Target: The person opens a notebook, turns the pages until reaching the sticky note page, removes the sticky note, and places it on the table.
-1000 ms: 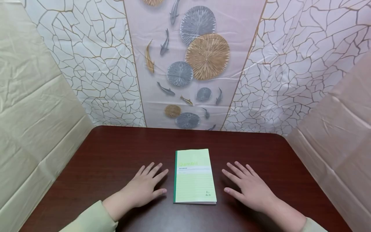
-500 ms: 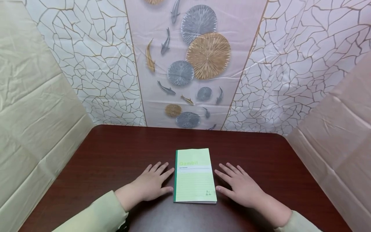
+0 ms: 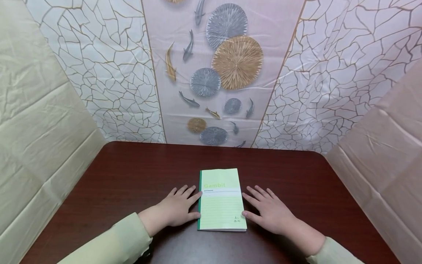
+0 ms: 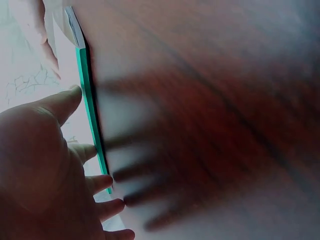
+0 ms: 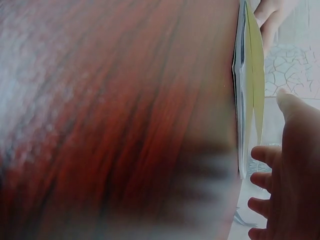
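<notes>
A pale green notebook (image 3: pixel 221 205) lies flat and closed in front of me, its dark green spine (image 4: pixel 89 95) on the left and "Gambit" printed on the cover. My left hand (image 3: pixel 177 207) is spread at the spine side, with thumb and index fingertip at that edge. On the opposite side my right hand (image 3: pixel 271 212) has its fingers spread, the thumb tip at the lower right edge of the cover. In the right wrist view the page edges (image 5: pixel 241 100) show slightly parted, and the right fingers (image 5: pixel 262 182) are straight beside them. Neither hand grips the notebook.
The dark reddish-brown table (image 3: pixel 148 165) has rounded far corners. A cloth backdrop (image 3: pixel 211 110) with fish and round leaf prints hangs behind it. Beige cloth panels (image 3: pixel 49 146) stand along the left and right sides. Light green sleeves (image 3: pixel 112 242) cover both forearms.
Both hands have moved inward from either side, from apart from the notebook to its edges. The notebook has stayed in place.
</notes>
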